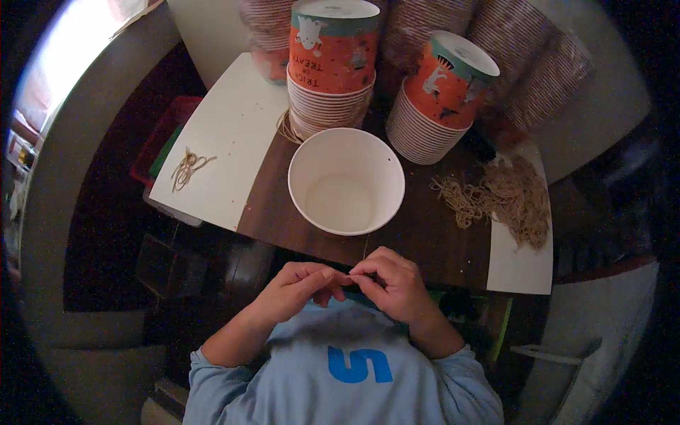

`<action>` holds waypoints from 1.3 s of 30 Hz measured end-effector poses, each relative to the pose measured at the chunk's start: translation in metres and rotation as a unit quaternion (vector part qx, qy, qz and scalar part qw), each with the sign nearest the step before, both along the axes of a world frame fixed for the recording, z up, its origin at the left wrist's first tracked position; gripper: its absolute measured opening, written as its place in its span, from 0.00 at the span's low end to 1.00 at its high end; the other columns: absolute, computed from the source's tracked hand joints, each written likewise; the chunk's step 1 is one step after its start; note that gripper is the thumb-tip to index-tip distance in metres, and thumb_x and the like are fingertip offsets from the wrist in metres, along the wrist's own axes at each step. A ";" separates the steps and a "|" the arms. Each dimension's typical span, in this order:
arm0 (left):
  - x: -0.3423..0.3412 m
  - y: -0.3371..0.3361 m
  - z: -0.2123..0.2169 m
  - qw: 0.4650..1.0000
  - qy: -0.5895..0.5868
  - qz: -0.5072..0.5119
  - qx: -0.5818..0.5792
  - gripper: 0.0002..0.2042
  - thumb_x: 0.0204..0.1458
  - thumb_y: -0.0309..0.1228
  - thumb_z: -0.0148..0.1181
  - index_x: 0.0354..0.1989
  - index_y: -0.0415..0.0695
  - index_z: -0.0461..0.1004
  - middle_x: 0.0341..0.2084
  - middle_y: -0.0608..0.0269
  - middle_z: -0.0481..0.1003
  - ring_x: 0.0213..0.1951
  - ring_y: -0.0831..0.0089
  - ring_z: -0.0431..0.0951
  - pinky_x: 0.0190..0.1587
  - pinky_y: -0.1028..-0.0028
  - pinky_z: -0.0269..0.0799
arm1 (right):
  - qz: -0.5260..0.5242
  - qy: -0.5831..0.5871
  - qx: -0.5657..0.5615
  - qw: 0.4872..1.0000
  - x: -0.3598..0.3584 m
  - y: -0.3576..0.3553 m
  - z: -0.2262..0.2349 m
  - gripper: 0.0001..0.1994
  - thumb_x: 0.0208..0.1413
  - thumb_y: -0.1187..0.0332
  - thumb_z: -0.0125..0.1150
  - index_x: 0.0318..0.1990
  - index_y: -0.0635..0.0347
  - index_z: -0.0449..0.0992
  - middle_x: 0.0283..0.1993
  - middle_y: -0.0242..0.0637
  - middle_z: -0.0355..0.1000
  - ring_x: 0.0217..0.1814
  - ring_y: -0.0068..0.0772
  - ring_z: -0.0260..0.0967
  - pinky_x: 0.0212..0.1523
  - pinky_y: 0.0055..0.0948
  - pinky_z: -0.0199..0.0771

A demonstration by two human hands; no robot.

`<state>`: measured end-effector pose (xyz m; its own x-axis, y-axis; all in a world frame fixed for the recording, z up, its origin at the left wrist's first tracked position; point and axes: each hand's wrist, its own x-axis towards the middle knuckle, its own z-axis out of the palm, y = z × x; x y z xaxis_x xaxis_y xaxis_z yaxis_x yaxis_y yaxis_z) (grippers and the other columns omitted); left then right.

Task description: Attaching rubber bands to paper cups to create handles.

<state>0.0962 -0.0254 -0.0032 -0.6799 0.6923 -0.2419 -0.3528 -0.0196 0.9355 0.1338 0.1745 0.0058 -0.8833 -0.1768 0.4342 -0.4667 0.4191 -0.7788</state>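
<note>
Both hands meet at the near edge of the surface (439,234), fingertips pressed together: the left hand (301,287) and the right hand (393,283) pinch a thin tan string (365,248) between them, and a short length of it rises from the fingers toward the white paper bucket (346,180). That bucket stands open and upright just beyond the hands. Farther beyond it sit two stacks of orange printed buckets, one straight ahead (331,67) and one beyond the right hand, leaning (439,99). A heap of tan strings (506,198) lies well off to the right of the right hand, and a few loose strings (188,168) lie on a white sheet (227,134) far to the left of the left hand.
</note>
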 end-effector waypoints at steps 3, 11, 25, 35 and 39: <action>0.000 0.002 -0.001 1.000 0.006 -0.008 -0.016 0.14 0.58 0.38 0.47 0.40 0.41 0.75 0.25 0.67 0.76 0.25 0.84 0.69 0.30 0.83 0.66 | -0.006 0.005 0.013 1.000 0.000 0.000 -0.001 0.07 0.43 0.79 0.62 0.31 0.61 0.73 0.27 0.37 0.68 0.26 0.30 0.67 0.25 0.24 0.67; 0.002 0.008 -0.004 0.998 0.053 0.017 -0.020 0.09 0.54 0.32 0.54 0.33 0.39 0.75 0.24 0.69 0.75 0.26 0.86 0.70 0.28 0.83 0.66 | 0.034 -0.003 0.038 0.999 0.003 0.003 -0.002 0.06 0.46 0.74 0.61 0.32 0.61 0.72 0.28 0.40 0.67 0.29 0.39 0.68 0.29 0.32 0.70; 0.002 0.013 0.038 0.910 0.396 0.017 -0.122 0.05 0.43 0.24 0.62 0.29 0.40 0.74 0.21 0.61 0.72 0.24 0.72 0.73 0.27 0.76 0.70 | 0.050 0.106 0.082 0.990 0.002 0.010 0.009 0.09 0.41 0.76 0.63 0.32 0.60 0.71 0.29 0.38 0.67 0.30 0.40 0.69 0.30 0.33 0.72; -0.137 0.071 0.090 0.647 0.744 0.060 -0.159 0.13 0.38 0.25 0.61 0.36 0.41 0.74 0.36 0.53 0.71 0.41 0.55 0.72 0.44 0.62 0.69 | -0.021 0.014 -0.008 1.000 -0.014 0.051 0.053 0.03 0.44 0.75 0.61 0.27 0.61 0.73 0.26 0.37 0.69 0.28 0.32 0.68 0.28 0.26 0.69; -0.182 0.100 0.070 0.654 0.734 -0.063 -0.171 0.15 0.39 0.26 0.59 0.39 0.42 0.74 0.36 0.51 0.72 0.43 0.55 0.71 0.47 0.62 0.66 | -0.045 0.016 -0.004 0.999 -0.035 0.072 0.074 0.04 0.46 0.73 0.61 0.28 0.62 0.73 0.26 0.33 0.68 0.27 0.23 0.65 0.28 0.22 0.65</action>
<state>-0.0853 0.0749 0.0668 -0.2958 0.8414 0.4523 0.9523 0.2224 0.2090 0.0988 0.2464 0.0796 -0.8809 -0.0936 0.4640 -0.4525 0.4543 -0.7674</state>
